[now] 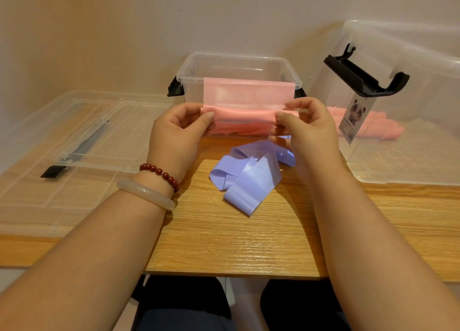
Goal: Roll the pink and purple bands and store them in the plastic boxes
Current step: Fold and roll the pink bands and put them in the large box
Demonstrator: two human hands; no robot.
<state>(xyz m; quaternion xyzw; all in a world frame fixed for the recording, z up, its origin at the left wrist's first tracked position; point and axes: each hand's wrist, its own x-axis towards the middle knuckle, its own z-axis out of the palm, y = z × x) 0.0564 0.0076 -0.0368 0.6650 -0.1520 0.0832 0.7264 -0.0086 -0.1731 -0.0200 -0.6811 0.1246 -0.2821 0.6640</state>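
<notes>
Where both hands meet above the wooden worktop, the left hand and right hand each pinch one end of the partly rolled pink band between thumb and fingers, hiding the roll's ends. Its smooth free length reaches the near rim of a small clear plastic box, far centre. One glossy purple band lies loosely looped, nearer. A larger clear box stands right; pink shapes behind its cloudy wall may be more bands. One flat clear lid lies left.

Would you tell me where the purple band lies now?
Head view: the crumpled purple band lies centre on the wooden table, just below the right hand.
</notes>
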